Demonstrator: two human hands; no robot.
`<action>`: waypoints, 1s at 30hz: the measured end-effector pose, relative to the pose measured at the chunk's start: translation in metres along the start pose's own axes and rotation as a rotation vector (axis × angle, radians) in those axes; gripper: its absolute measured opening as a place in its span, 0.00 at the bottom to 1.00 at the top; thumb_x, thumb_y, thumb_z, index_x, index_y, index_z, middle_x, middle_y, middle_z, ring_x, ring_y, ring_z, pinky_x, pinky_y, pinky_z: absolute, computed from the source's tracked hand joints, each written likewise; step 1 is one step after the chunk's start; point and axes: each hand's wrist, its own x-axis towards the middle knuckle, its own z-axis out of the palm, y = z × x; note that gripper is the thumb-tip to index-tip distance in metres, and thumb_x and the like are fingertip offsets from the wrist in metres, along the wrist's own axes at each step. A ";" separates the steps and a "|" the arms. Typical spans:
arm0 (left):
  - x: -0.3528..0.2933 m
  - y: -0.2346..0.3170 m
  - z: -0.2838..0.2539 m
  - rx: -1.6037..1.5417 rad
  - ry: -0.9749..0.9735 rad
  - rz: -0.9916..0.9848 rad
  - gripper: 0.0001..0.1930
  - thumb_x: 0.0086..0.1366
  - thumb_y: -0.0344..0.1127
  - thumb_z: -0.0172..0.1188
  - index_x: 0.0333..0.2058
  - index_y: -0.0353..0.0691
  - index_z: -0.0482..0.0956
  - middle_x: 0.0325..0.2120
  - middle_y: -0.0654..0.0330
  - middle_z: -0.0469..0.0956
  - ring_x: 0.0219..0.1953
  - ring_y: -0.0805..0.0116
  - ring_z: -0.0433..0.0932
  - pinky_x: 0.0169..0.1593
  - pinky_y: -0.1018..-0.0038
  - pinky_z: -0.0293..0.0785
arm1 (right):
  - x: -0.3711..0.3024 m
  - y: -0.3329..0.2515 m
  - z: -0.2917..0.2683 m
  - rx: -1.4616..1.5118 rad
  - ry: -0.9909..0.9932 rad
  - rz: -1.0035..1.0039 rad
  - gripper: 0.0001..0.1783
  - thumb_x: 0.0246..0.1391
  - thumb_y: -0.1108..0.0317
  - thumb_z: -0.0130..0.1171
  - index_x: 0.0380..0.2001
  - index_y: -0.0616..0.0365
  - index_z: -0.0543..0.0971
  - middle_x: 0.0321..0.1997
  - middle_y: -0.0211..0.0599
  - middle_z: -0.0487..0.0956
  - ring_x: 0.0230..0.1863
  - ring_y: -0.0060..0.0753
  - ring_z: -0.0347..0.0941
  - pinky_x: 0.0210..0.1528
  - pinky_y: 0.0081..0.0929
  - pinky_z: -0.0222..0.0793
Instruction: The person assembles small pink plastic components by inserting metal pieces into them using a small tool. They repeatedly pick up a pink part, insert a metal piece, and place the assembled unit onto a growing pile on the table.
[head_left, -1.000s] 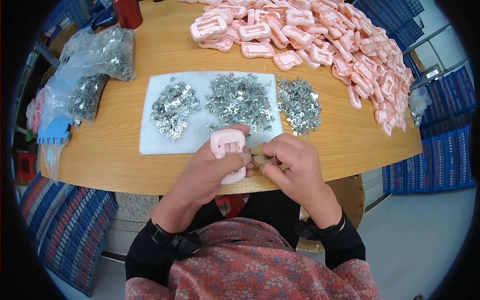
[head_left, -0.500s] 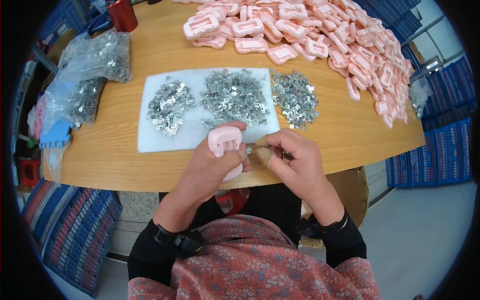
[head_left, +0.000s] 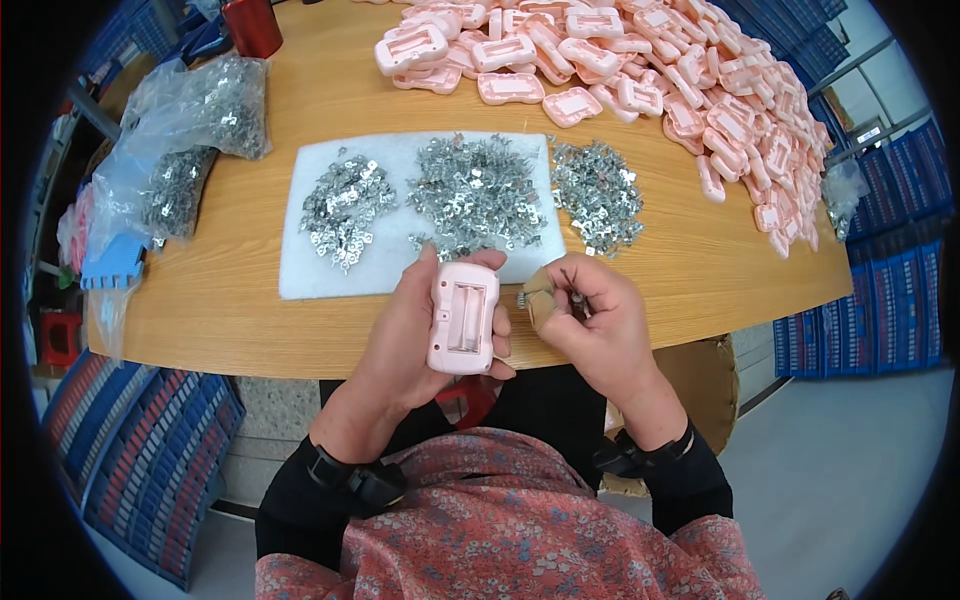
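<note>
My left hand [head_left: 395,325] is wrapped around a pink plastic housing [head_left: 441,345], holding it upright above the table's near edge. Its oblong battery compartment faces up, with the thumb along the left side and fingertips showing at the right. Just to the right, my right hand [head_left: 600,325] is closed in a pinch, with tan covers on the thumb and a finger. A small silvery metal battery contact [head_left: 521,299] pokes out of that pinch, mostly hidden. Beyond the hands, loose metal contacts lie in two heaps [head_left: 475,195] [head_left: 345,210] on a white foam sheet [head_left: 400,280].
Another heap of metal contacts [head_left: 598,200] lies right of the foam. Many pink housings [head_left: 510,88] are piled at the far right. Bags of metal parts [head_left: 235,105], a blue foam piece [head_left: 112,265] and a red cup [head_left: 252,28] occupy the left side. Blue racks [head_left: 140,460] stand beyond the table.
The pink housing has turned so its compartment faces up, and my left thumb has moved off it to the side. My right hand's fingers have curled in, slightly away from the housing.
</note>
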 end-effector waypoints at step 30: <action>0.009 -0.014 0.004 0.110 0.160 -0.113 0.30 0.76 0.55 0.27 0.50 0.37 0.72 0.30 0.50 0.81 0.30 0.57 0.84 0.30 0.58 0.85 | 0.001 -0.008 0.012 -0.592 -0.125 -0.381 0.19 0.45 0.75 0.62 0.44 0.54 0.81 0.32 0.38 0.76 0.29 0.42 0.76 0.32 0.32 0.74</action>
